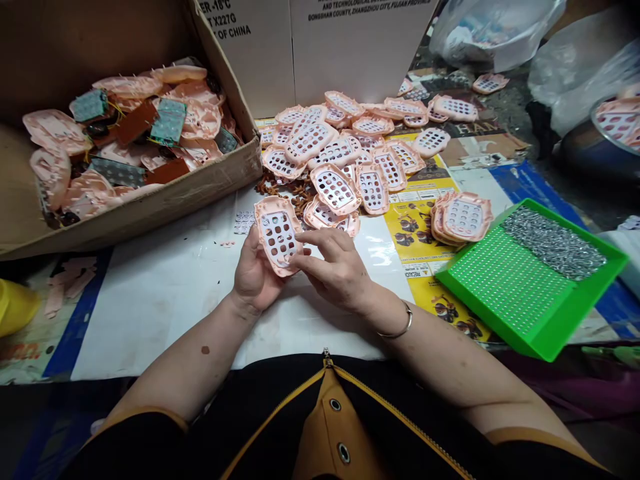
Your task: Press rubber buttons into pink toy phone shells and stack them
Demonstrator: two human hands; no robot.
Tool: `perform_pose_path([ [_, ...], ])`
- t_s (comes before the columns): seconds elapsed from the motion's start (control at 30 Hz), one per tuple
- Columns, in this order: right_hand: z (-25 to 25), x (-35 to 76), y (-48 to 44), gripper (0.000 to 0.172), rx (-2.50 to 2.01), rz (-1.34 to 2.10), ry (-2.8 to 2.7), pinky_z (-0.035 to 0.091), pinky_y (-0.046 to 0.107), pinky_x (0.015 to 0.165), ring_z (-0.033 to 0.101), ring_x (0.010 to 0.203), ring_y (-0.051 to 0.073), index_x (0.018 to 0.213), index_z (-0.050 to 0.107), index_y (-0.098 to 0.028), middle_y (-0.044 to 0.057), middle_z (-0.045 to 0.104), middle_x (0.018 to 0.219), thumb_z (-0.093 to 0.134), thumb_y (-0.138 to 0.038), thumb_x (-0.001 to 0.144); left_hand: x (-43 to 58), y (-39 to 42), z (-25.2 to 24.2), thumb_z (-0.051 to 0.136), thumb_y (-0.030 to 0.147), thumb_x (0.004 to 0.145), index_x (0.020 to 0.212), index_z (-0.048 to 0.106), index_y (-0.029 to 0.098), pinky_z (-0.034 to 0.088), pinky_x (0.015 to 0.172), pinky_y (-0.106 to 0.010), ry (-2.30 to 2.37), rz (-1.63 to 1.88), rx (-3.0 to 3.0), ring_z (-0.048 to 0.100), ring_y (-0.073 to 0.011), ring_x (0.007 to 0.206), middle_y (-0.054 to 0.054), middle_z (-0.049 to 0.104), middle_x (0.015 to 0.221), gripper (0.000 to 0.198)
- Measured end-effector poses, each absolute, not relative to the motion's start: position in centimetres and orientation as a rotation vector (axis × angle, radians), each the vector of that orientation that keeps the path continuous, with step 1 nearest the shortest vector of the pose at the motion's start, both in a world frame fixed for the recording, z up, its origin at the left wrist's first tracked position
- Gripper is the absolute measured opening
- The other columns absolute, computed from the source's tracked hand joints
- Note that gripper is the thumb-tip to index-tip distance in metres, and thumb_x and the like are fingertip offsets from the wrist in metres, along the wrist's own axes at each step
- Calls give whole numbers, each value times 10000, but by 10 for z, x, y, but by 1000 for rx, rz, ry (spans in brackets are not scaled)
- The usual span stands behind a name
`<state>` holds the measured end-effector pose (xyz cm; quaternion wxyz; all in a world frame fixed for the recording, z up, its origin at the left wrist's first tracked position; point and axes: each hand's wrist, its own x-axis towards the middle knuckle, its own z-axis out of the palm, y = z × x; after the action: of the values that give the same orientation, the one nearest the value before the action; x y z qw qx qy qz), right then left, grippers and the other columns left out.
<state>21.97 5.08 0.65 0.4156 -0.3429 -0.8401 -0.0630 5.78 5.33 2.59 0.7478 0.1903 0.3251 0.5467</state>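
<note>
My left hand grips a pink plastic keypad shell with rows of oval holes, holding it upright from below and the left. The fingers of my right hand are stretched out and press on the shell's right edge. Just beyond my hands lies a heap of the same pink shells, spread across the middle of the table.
An open cardboard box at the left holds pink shells and circuit boards. A green tray with small metal parts sits at the right, a short stack of shells beside it. White cartons stand behind the heap, plastic bags at the far right.
</note>
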Motion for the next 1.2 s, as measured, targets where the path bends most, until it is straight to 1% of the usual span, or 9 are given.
perform_pose_path([
  [0.17, 9, 223, 51, 181, -873, -7, -2234, 451, 412, 992, 588, 1148, 231, 1017, 711, -263, 75, 669, 1276, 535, -293, 991, 54, 55, 20, 543, 612, 905, 1201, 630, 183, 598, 666, -338, 709, 1183, 453, 713, -261, 896, -89, 727, 1001, 529],
  [0.27, 11, 226, 50, 368, -843, -31, -2325, 410, 455, 1071, 531, 1278, 272, 1161, 671, -250, 112, 607, 1392, 526, -531, 972, 53, 58, 20, 536, 612, 908, 1194, 636, 176, 605, 738, -346, 721, 1212, 424, 704, -251, 940, -93, 724, 1052, 531],
  [0.33, 11, 226, 49, 445, -829, -137, -2350, 379, 463, 1109, 512, 1317, 278, 1209, 647, -240, 130, 587, 1420, 509, -583, 962, 54, 59, 22, 526, 600, 918, 1178, 646, 174, 600, 765, -326, 733, 1231, 402, 700, -237, 958, -91, 724, 1070, 513],
  [0.47, 9, 225, 49, 376, -816, -285, -2314, 374, 449, 1121, 537, 1294, 279, 1164, 663, -211, 161, 609, 1381, 552, -511, 967, 56, 58, 24, 518, 596, 923, 1160, 655, 183, 593, 809, -344, 744, 1249, 411, 698, -241, 971, -85, 725, 1078, 495],
  [0.6, 8, 225, 48, 402, -843, -113, -2254, 426, 464, 1078, 532, 1300, 274, 1221, 644, -217, 164, 564, 1432, 513, -513, 983, 57, 54, 25, 528, 592, 921, 1163, 659, 186, 593, 822, -354, 710, 1281, 450, 701, -235, 957, -79, 726, 1063, 490],
  [0.77, 6, 220, 46, 491, -872, -10, -2312, 373, 509, 1136, 459, 1386, 287, 1290, 625, -244, 139, 519, 1494, 485, -588, 969, 56, 54, 27, 528, 591, 926, 1147, 670, 199, 600, 811, -312, 705, 1318, 430, 705, -209, 944, -65, 731, 1075, 472],
  [0.93, 4, 233, 65, 477, -922, 65, -2116, 455, 456, 1064, 529, 1309, 266, 1326, 611, -212, 164, 560, 1420, 450, -524, 1003, 47, 59, 32, 518, 676, 889, 1145, 665, 205, 626, 723, -342, 740, 1346, 451, 724, -234, 852, -95, 742, 986, 556],
  [1.1, 1, 266, 95, 260, -1298, 16, -1883, 462, 486, 1007, 601, 1139, 284, 1095, 729, -242, 123, 666, 1190, 544, -381, 978, 36, 64, 37, 589, 715, 805, 1113, 662, 189, 644, 695, -371, 744, 1427, 454, 733, -239, 776, -97, 739, 918, 614],
  [1.2, -9, 274, 104, 218, -1414, -65, -1966, 415, 523, 1045, 544, 1239, 306, 977, 751, -264, 103, 623, 1309, 561, -371, 967, 33, 63, 38, 625, 665, 793, 1067, 677, 186, 650, 714, -374, 703, 1462, 465, 726, -234, 797, -84, 734, 913, 554],
])
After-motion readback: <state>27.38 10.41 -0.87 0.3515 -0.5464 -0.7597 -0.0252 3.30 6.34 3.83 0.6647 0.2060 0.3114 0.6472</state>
